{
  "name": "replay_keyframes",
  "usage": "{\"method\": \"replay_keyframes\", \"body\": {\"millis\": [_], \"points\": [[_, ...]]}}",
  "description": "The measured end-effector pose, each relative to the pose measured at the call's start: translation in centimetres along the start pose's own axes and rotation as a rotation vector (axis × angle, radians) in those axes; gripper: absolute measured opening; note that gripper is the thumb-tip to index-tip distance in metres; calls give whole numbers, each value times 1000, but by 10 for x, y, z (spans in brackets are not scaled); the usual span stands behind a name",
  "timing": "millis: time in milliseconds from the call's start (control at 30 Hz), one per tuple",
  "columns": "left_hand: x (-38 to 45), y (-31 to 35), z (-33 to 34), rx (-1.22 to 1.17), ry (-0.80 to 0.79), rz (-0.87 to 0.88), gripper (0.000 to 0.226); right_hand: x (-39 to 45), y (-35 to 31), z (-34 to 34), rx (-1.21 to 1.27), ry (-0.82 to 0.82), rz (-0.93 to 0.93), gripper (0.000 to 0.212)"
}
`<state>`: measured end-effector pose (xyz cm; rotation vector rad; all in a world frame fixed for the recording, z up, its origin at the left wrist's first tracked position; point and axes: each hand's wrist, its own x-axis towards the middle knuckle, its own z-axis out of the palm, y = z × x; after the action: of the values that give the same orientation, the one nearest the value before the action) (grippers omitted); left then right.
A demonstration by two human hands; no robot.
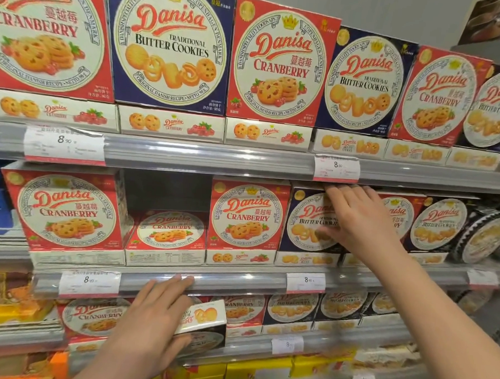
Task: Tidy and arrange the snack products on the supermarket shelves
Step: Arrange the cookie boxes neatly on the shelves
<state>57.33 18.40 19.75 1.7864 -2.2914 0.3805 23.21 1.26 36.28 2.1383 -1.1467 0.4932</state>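
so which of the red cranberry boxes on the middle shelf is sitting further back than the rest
The second cranberry box from the left. It sits recessed with a dark gap above it, while the ones either side, left and right, stand at the shelf front.

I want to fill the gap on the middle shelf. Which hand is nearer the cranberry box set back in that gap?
Left. The left hand is just below the recessed cranberry box, gripping a box on the shelf beneath. The right hand is off to its right, on a blue butter cookie box.
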Motion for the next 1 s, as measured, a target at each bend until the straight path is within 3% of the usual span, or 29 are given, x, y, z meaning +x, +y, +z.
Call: {"method": "replay_keyframes", "body": {"millis": [267, 400, 600, 800, 1000], "points": [[2, -3, 7, -3, 61, 5, 66, -2, 4, 7, 16, 32, -12, 83], [3, -2, 8, 16, 94, 10, 67, -20, 22, 9, 23, 122, 3, 69], [4, -3, 12, 0, 158, 26, 72, -37, 58, 13, 18, -37, 227, 66], [4, -3, 11, 10, 123, 13, 70, -53, 71, -14, 112, 14, 216, 62], [1, -3, 8, 3, 83, 11, 68, -85, 82, -42, 43, -5, 102, 64]]}}
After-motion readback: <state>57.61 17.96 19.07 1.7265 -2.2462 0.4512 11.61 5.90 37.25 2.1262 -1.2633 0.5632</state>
